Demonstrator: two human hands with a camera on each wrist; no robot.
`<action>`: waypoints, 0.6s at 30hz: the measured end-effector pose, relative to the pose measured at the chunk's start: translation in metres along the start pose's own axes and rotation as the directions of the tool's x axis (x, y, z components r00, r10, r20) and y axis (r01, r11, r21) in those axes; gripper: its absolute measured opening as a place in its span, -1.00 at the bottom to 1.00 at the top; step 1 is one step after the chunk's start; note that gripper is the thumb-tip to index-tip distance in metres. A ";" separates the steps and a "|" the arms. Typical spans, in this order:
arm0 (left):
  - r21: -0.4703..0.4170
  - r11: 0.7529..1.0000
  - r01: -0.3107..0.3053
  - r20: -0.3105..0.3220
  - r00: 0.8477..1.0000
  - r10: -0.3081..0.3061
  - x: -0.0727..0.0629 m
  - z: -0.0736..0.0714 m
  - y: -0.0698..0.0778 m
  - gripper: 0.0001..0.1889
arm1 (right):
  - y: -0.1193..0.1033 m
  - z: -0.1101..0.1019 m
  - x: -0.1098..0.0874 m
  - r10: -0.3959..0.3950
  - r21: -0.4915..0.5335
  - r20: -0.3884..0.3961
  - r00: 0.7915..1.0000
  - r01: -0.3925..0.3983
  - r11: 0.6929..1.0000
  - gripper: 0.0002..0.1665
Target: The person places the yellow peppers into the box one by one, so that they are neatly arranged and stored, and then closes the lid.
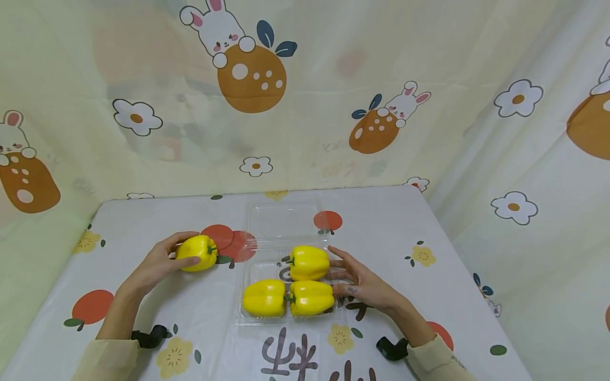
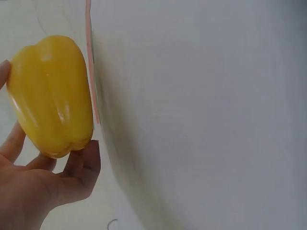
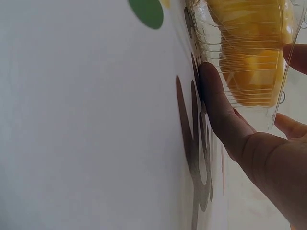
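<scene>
My left hand (image 1: 164, 261) holds a yellow bell pepper (image 1: 197, 253) by its sides, left of a clear plastic clamshell box (image 1: 259, 320). In the left wrist view, fingers and thumb are around this bell pepper (image 2: 53, 96), its lobed end toward the palm. The box lies with its lid (image 1: 286, 221) folded open toward the back. Two yellow bell peppers (image 1: 264, 298) are in its front row and another yellow bell pepper (image 1: 310, 263) sits behind on the right. My right hand (image 1: 364, 283) rests its fingers along the box's right side; the right wrist view has its thumb (image 3: 216, 91) straight against the ribbed wall.
A white tablecloth (image 1: 381, 238) printed with fruit, flowers and dark lettering covers the table. Behind and to the right hangs a pale curtain (image 1: 314, 132) with rabbit prints. Black wrist-worn pieces (image 1: 392, 349) sit by both cuffs.
</scene>
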State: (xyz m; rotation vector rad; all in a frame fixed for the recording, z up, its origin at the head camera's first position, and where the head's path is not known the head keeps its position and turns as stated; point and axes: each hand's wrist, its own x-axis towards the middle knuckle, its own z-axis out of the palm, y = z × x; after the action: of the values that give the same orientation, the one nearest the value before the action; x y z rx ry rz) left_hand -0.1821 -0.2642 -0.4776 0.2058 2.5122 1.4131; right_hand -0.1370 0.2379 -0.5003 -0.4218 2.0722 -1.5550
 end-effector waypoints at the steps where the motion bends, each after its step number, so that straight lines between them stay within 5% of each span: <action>1: 0.002 1.000 0.003 -0.002 1.000 -0.003 -0.001 0.000 0.001 -0.30 | 0.000 0.000 0.000 0.000 0.000 0.001 1.000 0.000 1.000 0.09; 18: 0.034 0.999 -0.042 -0.011 0.999 0.043 -0.007 0.006 0.029 -0.33 | -0.001 0.000 -0.001 -0.011 -0.010 0.005 1.000 0.011 1.000 0.10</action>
State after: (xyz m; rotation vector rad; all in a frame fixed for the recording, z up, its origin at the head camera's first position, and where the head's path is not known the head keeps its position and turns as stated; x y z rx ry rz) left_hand -0.1738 -0.2454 -0.4550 0.2593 2.5576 1.3922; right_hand -0.1365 0.2380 -0.4991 -0.4407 2.0787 -1.5485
